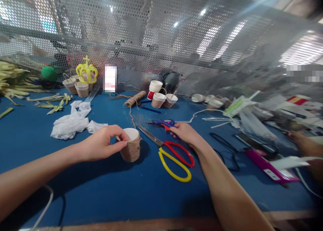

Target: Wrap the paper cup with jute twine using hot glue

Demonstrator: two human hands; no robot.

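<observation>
My left hand (108,141) pinches the near rim of a paper cup (130,150) wrapped in brown burlap-like material, white inside. A strand of twine runs from beside this cup back to a twine roll (136,99). Closed around the handle of a blue hot glue gun (164,123) is my right hand (185,133); a small red light glows on the gun, and its nozzle points left. Between my hands lie large scissors (161,144), with one red and one yellow handle loop and the blades toward the cup.
White lace (70,123) and green stems (55,99) lie at left. Wrapped cups (158,100) and a yellow crown (86,71) stand before a perforated metal screen (131,32). At right are a purple box (271,165), a phone (249,143), plastic bags and another person's hand (305,143).
</observation>
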